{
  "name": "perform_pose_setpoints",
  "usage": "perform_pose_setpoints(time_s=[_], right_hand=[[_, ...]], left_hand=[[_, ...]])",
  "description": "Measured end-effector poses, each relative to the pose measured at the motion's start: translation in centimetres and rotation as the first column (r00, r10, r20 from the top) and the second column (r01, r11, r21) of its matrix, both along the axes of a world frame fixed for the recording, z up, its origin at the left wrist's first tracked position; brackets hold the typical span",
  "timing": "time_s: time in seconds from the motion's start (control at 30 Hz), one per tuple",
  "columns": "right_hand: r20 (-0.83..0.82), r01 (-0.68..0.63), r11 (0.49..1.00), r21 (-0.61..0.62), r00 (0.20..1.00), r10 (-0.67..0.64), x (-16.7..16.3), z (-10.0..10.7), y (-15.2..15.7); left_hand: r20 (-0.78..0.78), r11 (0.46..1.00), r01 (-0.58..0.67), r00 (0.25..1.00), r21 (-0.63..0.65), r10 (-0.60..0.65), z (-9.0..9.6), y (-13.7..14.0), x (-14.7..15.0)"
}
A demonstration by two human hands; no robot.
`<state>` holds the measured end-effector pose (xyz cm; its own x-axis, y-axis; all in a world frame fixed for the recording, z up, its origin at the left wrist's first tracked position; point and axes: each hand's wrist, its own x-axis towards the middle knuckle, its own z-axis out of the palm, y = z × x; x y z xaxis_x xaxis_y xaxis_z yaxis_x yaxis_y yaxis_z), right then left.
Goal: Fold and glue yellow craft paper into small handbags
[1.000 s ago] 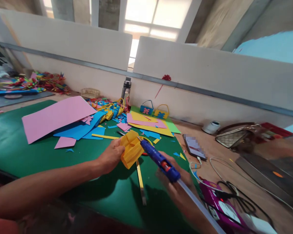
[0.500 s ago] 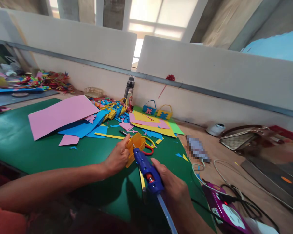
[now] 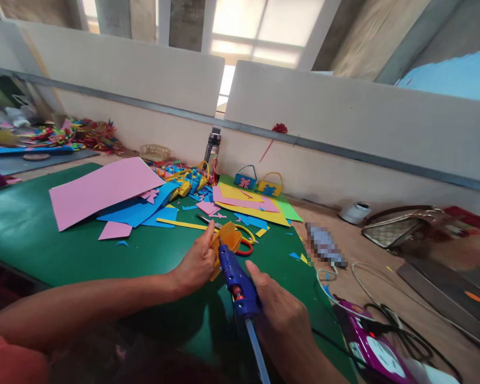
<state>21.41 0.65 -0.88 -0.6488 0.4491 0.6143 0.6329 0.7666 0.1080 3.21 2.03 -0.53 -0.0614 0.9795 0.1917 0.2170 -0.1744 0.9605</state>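
Observation:
My left hand [image 3: 200, 264] pinches the left side of a small yellow foam-sheet bag [image 3: 228, 237], held up over the green table mat [image 3: 156, 288]. In my right hand [image 3: 280, 304] is a blue hot glue gun [image 3: 238, 280], a clear glue stick [image 3: 258, 349] jutting from its rear. The gun's nozzle is at the bag's near side; whether it touches cannot be made out. Scissors [image 3: 246, 246] with red and yellow handles lie just behind the bag, partly covered by it.
Pink [image 3: 106, 192] and blue sheets lie left, beside a pile of small bags [image 3: 188, 181]. Two finished-looking bags, blue [image 3: 245, 180] and yellow [image 3: 270, 186], stand near the wall. At right are a purple power strip [image 3: 370, 336], cables and a handbag [image 3: 396, 229].
The glue gun has swung slightly left and more upright, its nozzle a little lower on the bag. The yellow bag has tilted and moved slightly right in my left hand.

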Motion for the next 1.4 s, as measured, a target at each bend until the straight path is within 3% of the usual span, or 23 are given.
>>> perform_pose_setpoints(time_s=[0.43,0.6,0.7,1.0,1.2,1.4], right_hand=[[0.037,0.071,0.996,0.051,0.997,-0.073,0.0,0.2,-0.3],[-0.039,0.075,0.997,-0.010,0.996,-0.075,0.0,0.4,-0.1],[-0.090,0.058,0.996,-0.071,0.994,-0.065,0.1,0.6,0.0],[-0.144,0.007,0.984,-0.180,0.989,-0.034,0.2,1.1,0.1],[-0.115,0.032,0.980,-0.197,0.992,-0.056,0.6,0.7,0.2],[-0.104,0.053,0.978,-0.200,0.992,-0.075,0.7,0.7,0.2]], left_hand=[[0.057,1.000,0.016,0.998,-0.021,-0.015,-0.4,0.1,0.0],[0.271,0.973,0.230,0.935,0.033,-0.230,0.4,-0.1,0.3],[0.375,0.952,0.302,0.879,0.042,-0.295,0.9,-0.3,0.5],[0.389,0.957,0.283,0.876,0.066,-0.286,0.5,0.1,0.4],[0.338,0.967,0.245,0.906,0.072,-0.255,0.1,0.3,0.4],[0.377,0.962,0.268,0.886,0.054,-0.268,0.6,0.1,0.4]])
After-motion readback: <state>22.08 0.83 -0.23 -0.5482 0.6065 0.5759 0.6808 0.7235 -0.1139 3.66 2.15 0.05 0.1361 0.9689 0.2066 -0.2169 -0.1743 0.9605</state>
